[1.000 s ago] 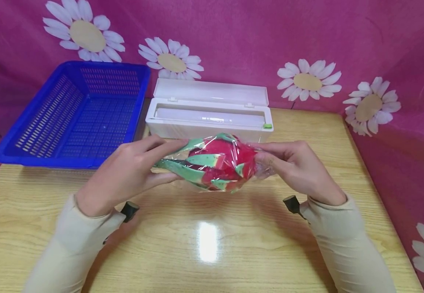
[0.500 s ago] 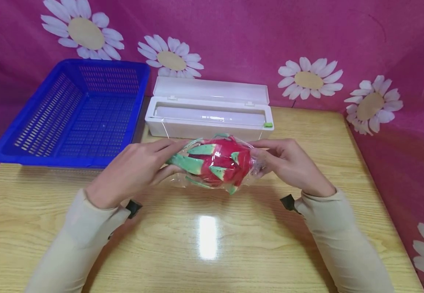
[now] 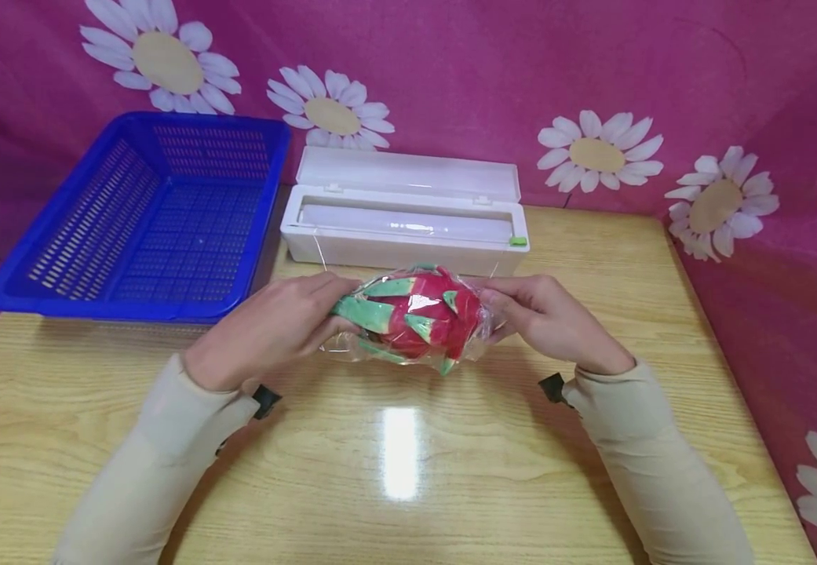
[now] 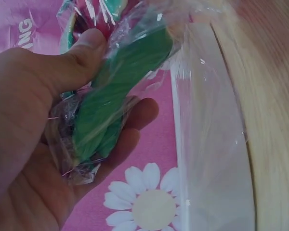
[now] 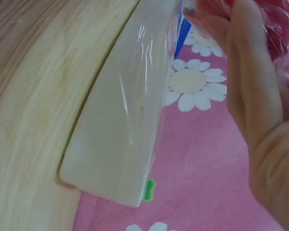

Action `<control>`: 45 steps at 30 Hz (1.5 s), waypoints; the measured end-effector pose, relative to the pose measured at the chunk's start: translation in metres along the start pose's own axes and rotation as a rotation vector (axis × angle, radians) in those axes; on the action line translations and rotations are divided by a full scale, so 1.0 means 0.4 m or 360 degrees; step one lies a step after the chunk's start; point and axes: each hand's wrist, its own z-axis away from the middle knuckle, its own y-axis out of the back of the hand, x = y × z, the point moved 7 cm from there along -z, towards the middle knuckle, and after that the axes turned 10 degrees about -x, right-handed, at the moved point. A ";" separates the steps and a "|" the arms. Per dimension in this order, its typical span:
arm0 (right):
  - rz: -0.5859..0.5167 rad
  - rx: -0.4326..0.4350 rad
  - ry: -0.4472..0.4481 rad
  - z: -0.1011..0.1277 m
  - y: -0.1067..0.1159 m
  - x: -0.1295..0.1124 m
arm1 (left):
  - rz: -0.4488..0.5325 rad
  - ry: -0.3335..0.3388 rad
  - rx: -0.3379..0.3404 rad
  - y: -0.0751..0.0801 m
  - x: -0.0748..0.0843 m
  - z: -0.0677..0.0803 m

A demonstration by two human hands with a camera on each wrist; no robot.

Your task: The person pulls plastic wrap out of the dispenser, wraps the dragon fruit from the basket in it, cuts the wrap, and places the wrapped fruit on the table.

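A red dragon fruit with green scales, wrapped in clear cling film, is held between both hands in front of the dispenser. My left hand grips its leafy green end; in the left wrist view the thumb lies over the film with the fingers curled beneath. With thumb and fingers my right hand pinches the bunched film at the red end. A strip of cling film runs from the fruit to the white cling film dispenser, whose lid stands open above the roll.
A blue plastic basket stands at the back left of the wooden table. A green slider sits at the dispenser's right end. Behind, a pink cloth with daisies hangs along the back and right side.
The dragon fruit has turned between my hands, showing different scales. Both hands have drawn slightly closer together, the left moving right and the right moving left. The dispenser stays in place.
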 end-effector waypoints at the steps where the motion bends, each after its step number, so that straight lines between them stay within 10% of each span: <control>1: -0.0001 -0.0019 0.0008 0.000 0.000 0.000 | 0.0012 0.0000 -0.0001 -0.001 -0.002 -0.001; 7: -0.0128 -0.0064 0.0007 -0.002 0.003 0.007 | 0.0069 -0.0008 0.0003 -0.008 -0.012 -0.005; 21: 0.0178 -0.0176 -0.0136 -0.012 0.006 0.046 | 0.0145 0.0024 -0.0059 -0.029 -0.035 -0.022; 32: 0.0035 -0.0112 -0.0035 -0.044 -0.004 0.080 | 0.0161 0.0064 -0.0119 -0.059 -0.062 -0.038; 45: 0.0295 -0.0049 -0.0059 -0.055 -0.010 0.096 | 0.0159 0.0044 -0.0129 -0.096 -0.091 -0.057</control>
